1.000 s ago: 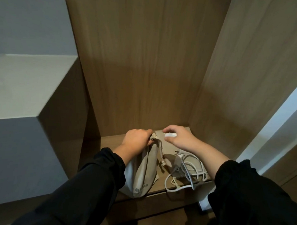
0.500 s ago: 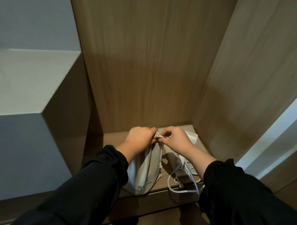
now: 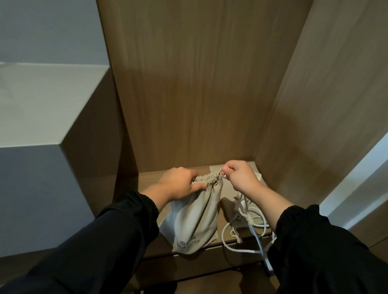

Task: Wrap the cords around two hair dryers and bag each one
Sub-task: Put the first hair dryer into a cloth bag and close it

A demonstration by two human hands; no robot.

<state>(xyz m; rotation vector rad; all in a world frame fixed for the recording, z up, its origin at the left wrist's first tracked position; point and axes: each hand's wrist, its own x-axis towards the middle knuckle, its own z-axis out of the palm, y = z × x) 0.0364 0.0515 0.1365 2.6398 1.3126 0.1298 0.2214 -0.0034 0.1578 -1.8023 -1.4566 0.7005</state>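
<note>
A beige drawstring bag [image 3: 194,218] lies on the wooden shelf [image 3: 151,178], its gathered mouth pointing away from me. My left hand [image 3: 178,182] grips the left side of the bag's puckered mouth. My right hand [image 3: 240,176] pinches the right end of the mouth, at the drawstring. A white hair dryer [image 3: 241,206] with a loose white cord [image 3: 233,244] lies on the shelf to the right, mostly hidden under my right forearm. The cord hangs over the shelf's front edge.
The shelf sits in a wooden niche with a back panel [image 3: 191,91] and a right side wall [image 3: 324,97]. A grey-white block [image 3: 34,117] juts out at the left. A white frame [image 3: 365,176] runs down the right.
My hands have drawn apart, so the bag's mouth is stretched wider between them. My right hand has shifted right and a little up. The view has tilted slightly.
</note>
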